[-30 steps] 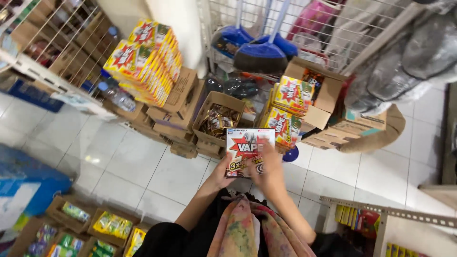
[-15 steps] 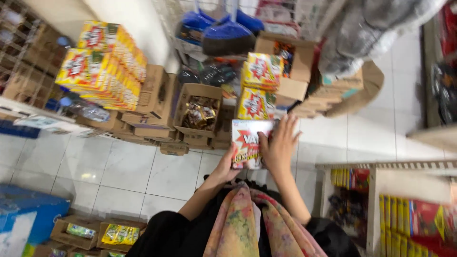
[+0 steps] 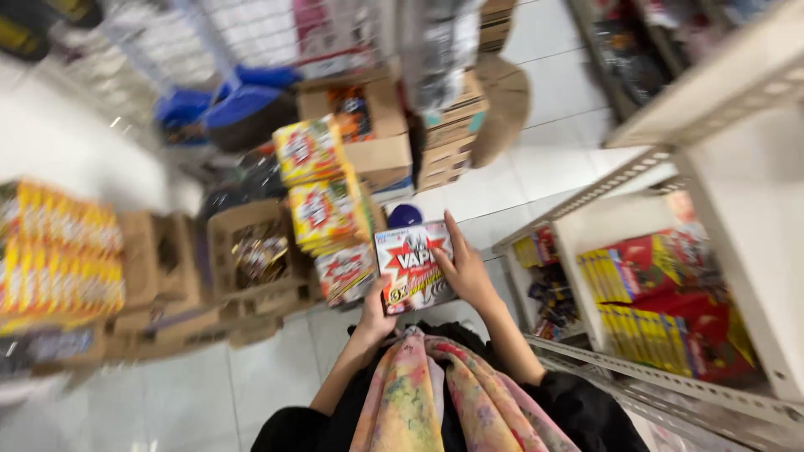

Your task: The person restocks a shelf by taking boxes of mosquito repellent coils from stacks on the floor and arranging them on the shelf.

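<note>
at the far left of the frame sat stacked yellow packs [image 3: 54,251] beside open cardboard boxes [image 3: 251,251] on the white tiled floor [image 3: 201,385]. at centre, the left hand [image 3: 374,311] gripped the lower edge of a red-and-white box [image 3: 413,265], while the right hand [image 3: 466,269] clasped its right side. compared with a second earlier, the view had swung right, bringing a stocked wire shelf [image 3: 670,293] in at right; the box stayed held in both hands.

Single head-worn view, steeply downward, close above hands, floor and shelf [image 3: 670,159].
</note>
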